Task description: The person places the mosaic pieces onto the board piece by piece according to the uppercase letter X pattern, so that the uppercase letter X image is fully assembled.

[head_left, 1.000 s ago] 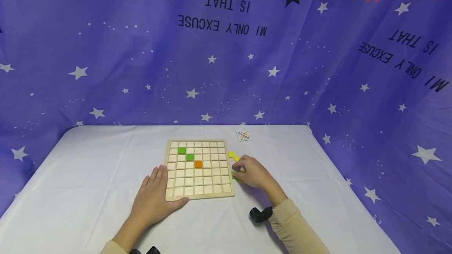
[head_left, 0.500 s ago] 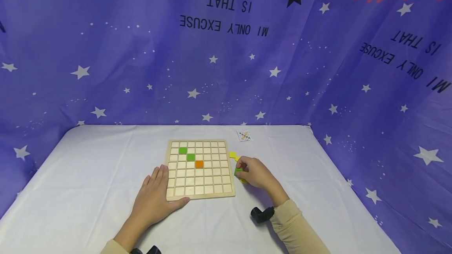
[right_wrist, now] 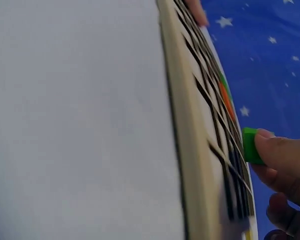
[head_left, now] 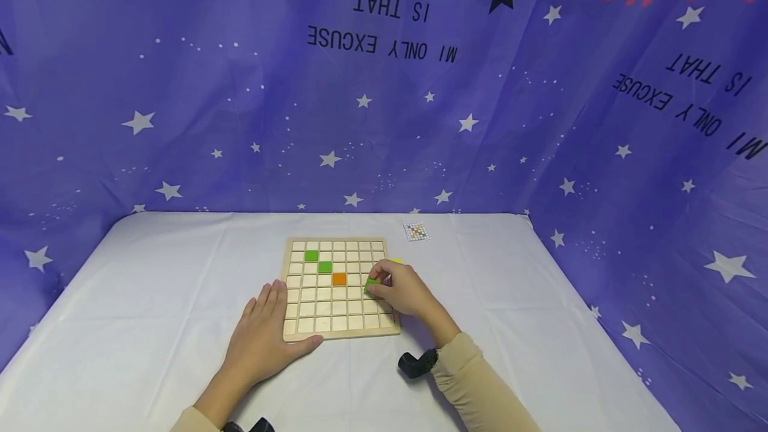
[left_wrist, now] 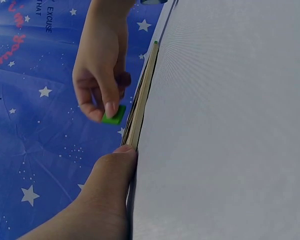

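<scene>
A wooden grid board lies on the white table. Two green tiles, the upper and the lower, run diagonally down to an orange tile in its cells. My right hand pinches another green tile between thumb and fingers, over the right part of the board; the left wrist view shows that green tile raised above the board's surface. My left hand lies with straight fingers along the board's left edge, its thumb at the front edge.
A small card with a coloured grid pattern lies behind the board at the right. A yellow tile shows at the board's right edge, partly behind my right hand. A purple starred curtain hangs behind the table.
My right hand has picked up a green tile from beside the board and carried it left over the board's right columns. My left hand stays in place.
</scene>
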